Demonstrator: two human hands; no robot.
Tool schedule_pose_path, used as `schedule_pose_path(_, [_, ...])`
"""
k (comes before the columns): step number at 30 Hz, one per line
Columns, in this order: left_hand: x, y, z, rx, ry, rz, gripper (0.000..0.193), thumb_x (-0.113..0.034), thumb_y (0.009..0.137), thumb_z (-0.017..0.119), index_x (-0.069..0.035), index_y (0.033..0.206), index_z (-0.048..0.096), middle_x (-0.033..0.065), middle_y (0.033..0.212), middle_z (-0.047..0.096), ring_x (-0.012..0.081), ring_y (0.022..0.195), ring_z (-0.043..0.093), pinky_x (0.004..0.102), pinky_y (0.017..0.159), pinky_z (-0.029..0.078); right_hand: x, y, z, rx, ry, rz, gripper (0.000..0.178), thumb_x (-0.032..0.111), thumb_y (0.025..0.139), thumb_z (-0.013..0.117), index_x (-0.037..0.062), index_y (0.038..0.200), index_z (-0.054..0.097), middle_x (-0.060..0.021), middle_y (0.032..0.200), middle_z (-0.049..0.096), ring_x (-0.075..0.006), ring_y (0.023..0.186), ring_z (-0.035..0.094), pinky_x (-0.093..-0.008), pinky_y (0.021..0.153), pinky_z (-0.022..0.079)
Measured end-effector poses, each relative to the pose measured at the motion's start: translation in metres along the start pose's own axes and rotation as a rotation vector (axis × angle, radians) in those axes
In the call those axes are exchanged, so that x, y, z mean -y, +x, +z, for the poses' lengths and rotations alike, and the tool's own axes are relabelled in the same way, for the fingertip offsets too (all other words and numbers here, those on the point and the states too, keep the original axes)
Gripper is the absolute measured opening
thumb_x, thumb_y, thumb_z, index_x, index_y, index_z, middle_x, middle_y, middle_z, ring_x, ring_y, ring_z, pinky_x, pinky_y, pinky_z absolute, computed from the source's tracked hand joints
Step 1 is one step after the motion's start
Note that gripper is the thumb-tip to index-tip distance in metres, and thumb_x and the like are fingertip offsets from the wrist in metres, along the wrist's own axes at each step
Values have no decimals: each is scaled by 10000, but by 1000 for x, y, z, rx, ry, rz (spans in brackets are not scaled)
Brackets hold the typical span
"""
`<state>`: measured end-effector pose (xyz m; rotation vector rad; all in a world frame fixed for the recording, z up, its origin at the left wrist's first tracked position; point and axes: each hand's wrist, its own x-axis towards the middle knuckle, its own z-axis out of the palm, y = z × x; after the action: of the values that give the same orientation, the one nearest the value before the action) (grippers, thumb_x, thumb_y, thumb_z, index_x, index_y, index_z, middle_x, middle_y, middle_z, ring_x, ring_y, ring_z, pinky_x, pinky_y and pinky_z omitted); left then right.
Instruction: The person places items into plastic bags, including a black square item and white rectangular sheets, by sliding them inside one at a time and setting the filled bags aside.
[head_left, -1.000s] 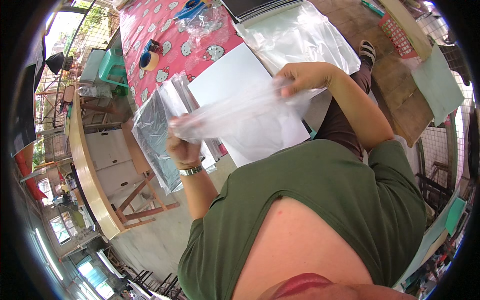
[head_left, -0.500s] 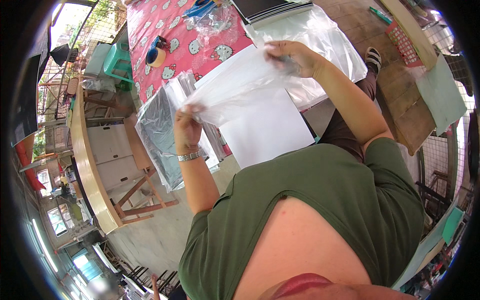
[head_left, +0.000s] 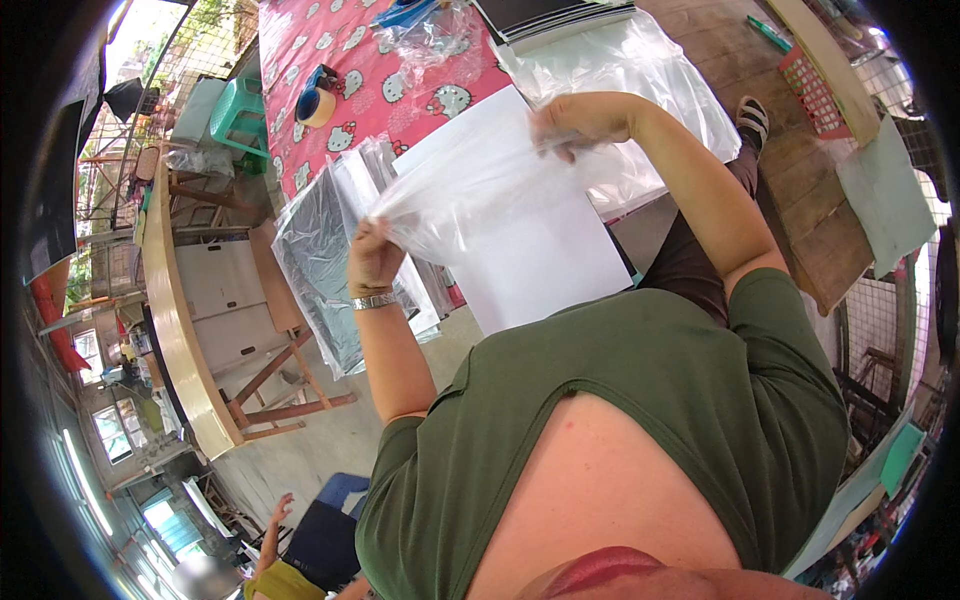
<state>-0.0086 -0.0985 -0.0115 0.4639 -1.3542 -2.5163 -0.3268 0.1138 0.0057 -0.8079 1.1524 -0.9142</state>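
Note:
A clear plastic bag [head_left: 460,205] is stretched between my two hands. My left hand [head_left: 376,255], with a metal watch on its wrist, is closed on one end of it. My right hand [head_left: 585,120], slightly smeared by motion, grips the other end. Beneath the plastic lies a white sheet or board [head_left: 545,265] at the table's near edge. To the left, close to my left hand, is a pile of plastic-wrapped dark flat items [head_left: 325,270]. A stack of clear plastic bags [head_left: 650,110] lies right of the sheet, partly under my right forearm.
The table has a pink patterned cloth [head_left: 420,60]. On it sit a tape dispenser [head_left: 318,98], crumpled clear plastic [head_left: 425,38] and a stack of black flat items [head_left: 550,18]. A green stool [head_left: 238,118] and a wooden-edged bench [head_left: 180,320] stand left. Another person's arm [head_left: 272,535] shows at lower left.
Both hands still stretch the plastic bag, with my right hand shifted slightly. The view has moved a little. More of another person has come into view at the lower left.

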Motion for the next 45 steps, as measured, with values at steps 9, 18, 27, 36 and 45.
schedule_pose_path(9, [10,67,-43,-356,-11,-113,200,-163,831,538,0,945,567,89,911,607,210,820,598,350,743,504,-28,40,-42,-166,478,-422,232,122,751,636,28,952,571,-32,825,583,-80,732,574,-231,680,487])
schedule_pose_path(18, [23,136,-101,-447,1904,163,171,-150,768,513,-11,763,613,181,754,612,253,681,609,370,632,495,-45,143,-67,-911,-1157,-93,242,176,761,544,43,939,640,-183,982,615,-344,857,592,-417,778,467])
schedule_pose_path(27, [-76,48,54,-672,770,323,122,-127,845,554,-50,829,648,-18,728,576,60,636,474,217,545,363,77,0,14,-945,-566,-414,219,235,812,528,75,877,663,-65,715,602,-163,674,573,-323,601,462])
schedule_pose_path(36, [-179,-127,113,-296,995,97,291,-198,748,633,81,830,621,82,714,623,115,608,554,221,561,427,138,-158,120,-295,-256,-379,182,155,818,576,-10,887,603,0,745,574,-50,697,523,-210,583,412])
schedule_pose_path(45, [-85,-114,77,-243,388,-521,158,-153,778,621,-24,717,553,-9,627,534,56,511,470,197,458,383,12,-126,98,-94,368,-98,248,62,769,639,-14,993,565,-34,873,592,-88,787,564,-198,721,458])
